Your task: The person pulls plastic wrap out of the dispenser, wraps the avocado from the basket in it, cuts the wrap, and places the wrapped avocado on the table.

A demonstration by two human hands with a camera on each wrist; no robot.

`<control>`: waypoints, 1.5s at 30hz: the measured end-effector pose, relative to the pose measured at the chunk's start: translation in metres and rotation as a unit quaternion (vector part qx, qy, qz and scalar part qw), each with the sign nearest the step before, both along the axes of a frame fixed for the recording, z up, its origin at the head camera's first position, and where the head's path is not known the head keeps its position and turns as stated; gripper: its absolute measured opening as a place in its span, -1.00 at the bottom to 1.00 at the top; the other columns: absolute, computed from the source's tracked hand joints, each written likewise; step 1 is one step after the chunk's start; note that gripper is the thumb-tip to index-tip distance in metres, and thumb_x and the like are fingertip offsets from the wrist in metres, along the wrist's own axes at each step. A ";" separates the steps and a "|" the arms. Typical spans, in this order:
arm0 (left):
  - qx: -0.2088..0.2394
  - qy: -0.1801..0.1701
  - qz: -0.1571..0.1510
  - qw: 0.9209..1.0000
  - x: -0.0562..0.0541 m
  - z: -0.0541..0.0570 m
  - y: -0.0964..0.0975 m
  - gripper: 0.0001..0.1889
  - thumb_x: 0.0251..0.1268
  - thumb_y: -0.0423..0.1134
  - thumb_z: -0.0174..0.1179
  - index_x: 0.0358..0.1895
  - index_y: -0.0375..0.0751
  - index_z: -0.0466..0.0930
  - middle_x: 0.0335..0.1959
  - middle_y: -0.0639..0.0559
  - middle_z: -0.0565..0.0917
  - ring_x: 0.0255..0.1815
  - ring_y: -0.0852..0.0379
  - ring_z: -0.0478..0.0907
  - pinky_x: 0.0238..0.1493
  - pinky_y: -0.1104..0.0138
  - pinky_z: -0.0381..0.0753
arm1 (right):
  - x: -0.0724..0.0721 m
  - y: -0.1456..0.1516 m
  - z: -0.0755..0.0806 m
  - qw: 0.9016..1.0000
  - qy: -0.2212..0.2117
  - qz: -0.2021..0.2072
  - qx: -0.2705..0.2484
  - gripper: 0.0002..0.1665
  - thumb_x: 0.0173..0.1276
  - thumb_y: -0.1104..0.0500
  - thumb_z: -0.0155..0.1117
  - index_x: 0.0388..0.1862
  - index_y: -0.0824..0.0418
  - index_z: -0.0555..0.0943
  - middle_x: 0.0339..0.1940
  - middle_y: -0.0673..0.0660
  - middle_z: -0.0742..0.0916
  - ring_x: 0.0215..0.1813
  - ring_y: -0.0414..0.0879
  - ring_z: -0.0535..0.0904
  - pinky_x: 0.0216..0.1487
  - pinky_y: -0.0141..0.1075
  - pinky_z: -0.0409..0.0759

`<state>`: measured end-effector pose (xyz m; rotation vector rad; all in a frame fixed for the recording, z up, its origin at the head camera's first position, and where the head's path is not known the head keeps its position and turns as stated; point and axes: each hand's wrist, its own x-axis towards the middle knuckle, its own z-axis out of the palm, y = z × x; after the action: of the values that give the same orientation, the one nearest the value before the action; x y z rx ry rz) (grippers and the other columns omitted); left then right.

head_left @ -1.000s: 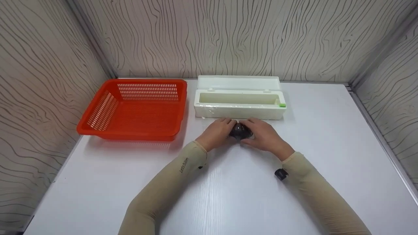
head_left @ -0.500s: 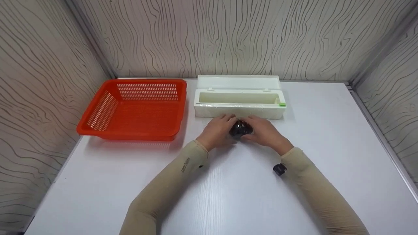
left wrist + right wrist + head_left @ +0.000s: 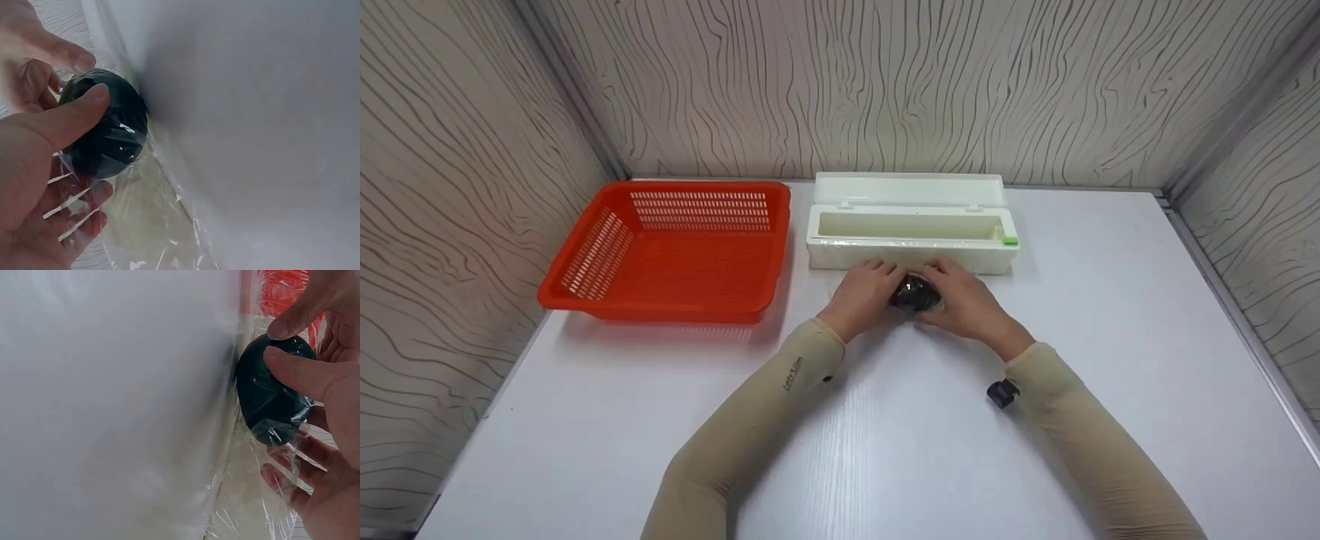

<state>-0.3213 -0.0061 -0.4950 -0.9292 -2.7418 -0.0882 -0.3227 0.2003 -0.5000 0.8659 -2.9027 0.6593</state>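
Observation:
A dark, smooth, rounded object (image 3: 915,292) wrapped in clear cling film (image 3: 140,219) lies at the centre of the head view, in front of the white cling film dispenser box (image 3: 915,257). My left hand (image 3: 865,297) holds its left side, the thumb pressed on the dark surface in the left wrist view. From the other side my right hand (image 3: 966,306) grips it, its thumb (image 3: 298,371) across the object. Both hands' fingers curve around it, partly seen through the film. Film stretches and wrinkles around the fingers and towards the box. The object's exact kind cannot be told.
A red plastic basket (image 3: 660,311) with slotted sides stands at the left. The dispenser's lid (image 3: 907,190) is raised, and a green slider (image 3: 1010,241) sits at its right front edge. Patterned panels (image 3: 885,90) enclose the white table (image 3: 840,450) at the back and sides.
Both hands keep hold of the wrapped object and have shifted slightly on it, their fingers a little closer to the dispenser box. The object has turned slightly between them. Basket and box stay put.

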 end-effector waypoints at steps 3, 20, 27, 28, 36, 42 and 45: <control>-0.005 -0.011 0.001 1.000 -0.002 0.000 -0.002 -0.45 0.30 0.00 0.44 0.26 -0.15 0.56 0.14 -0.02 0.71 0.25 0.00 0.62 0.39 0.18 0.52 | 0.000 -0.002 0.000 1.000 -0.004 -0.003 0.008 -0.07 0.13 0.06 0.67 0.44 0.21 0.47 0.28 0.25 0.58 0.36 0.22 0.54 0.40 0.12 0.51; 0.000 -0.052 0.011 0.999 -0.002 0.003 -0.004 -0.29 0.27 0.17 0.42 0.39 -0.05 0.46 0.29 0.00 0.66 0.39 0.01 0.53 0.53 0.10 0.38 | -0.011 0.001 0.005 1.000 -0.008 0.009 0.012 -0.17 0.17 0.17 0.63 0.42 0.23 0.52 0.32 0.29 0.63 0.40 0.26 0.53 0.45 0.14 0.46; 0.009 -0.059 0.007 0.998 -0.006 -0.001 -0.003 -0.42 0.37 -0.06 0.38 0.38 -0.08 0.45 0.30 -0.02 0.64 0.39 -0.01 0.53 0.52 0.15 0.39 | -0.013 0.002 0.005 1.000 0.003 0.013 0.014 -0.17 0.16 0.13 0.64 0.41 0.20 0.53 0.33 0.25 0.65 0.40 0.23 0.54 0.45 0.11 0.46; 0.010 -0.063 0.007 0.998 -0.007 -0.001 -0.004 -0.42 0.37 -0.07 0.37 0.40 -0.08 0.44 0.32 -0.03 0.63 0.41 -0.01 0.52 0.53 0.15 0.37 | -0.013 0.002 0.004 1.000 0.003 0.012 0.012 -0.16 0.16 0.12 0.65 0.41 0.20 0.52 0.35 0.25 0.65 0.41 0.23 0.53 0.46 0.11 0.46; 0.009 -0.079 0.005 0.997 -0.009 -0.001 -0.006 -0.37 0.42 -0.03 0.33 0.47 -0.09 0.37 0.41 -0.04 0.56 0.48 -0.02 0.45 0.60 0.15 0.27 | -0.010 0.000 0.000 1.000 0.030 0.006 -0.005 -0.09 0.10 0.01 0.70 0.42 0.11 0.51 0.40 0.19 0.58 0.43 0.18 0.50 0.44 0.09 0.48; 0.004 -0.088 0.012 0.996 -0.008 -0.001 -0.005 -0.38 0.45 -0.03 0.30 0.48 -0.09 0.36 0.43 -0.03 0.53 0.50 -0.02 0.42 0.62 0.16 0.24 | -0.010 -0.002 0.002 0.999 0.048 -0.004 0.011 -0.21 0.14 0.03 0.67 0.34 0.13 0.58 0.28 0.18 0.66 0.37 0.17 0.53 0.43 0.08 0.47; -0.003 -0.084 0.015 0.996 -0.008 -0.001 -0.004 -0.40 0.47 -0.04 0.28 0.47 -0.09 0.36 0.42 -0.03 0.54 0.49 -0.02 0.43 0.61 0.16 0.26 | -0.010 -0.002 0.004 0.999 0.038 -0.008 0.015 -0.24 0.17 0.05 0.65 0.34 0.13 0.59 0.29 0.19 0.67 0.38 0.18 0.53 0.45 0.09 0.47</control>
<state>-0.3294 -0.0105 -0.4960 -0.9223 -2.9100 -0.1587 -0.3325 0.1980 -0.4959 0.8495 -2.8570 0.5704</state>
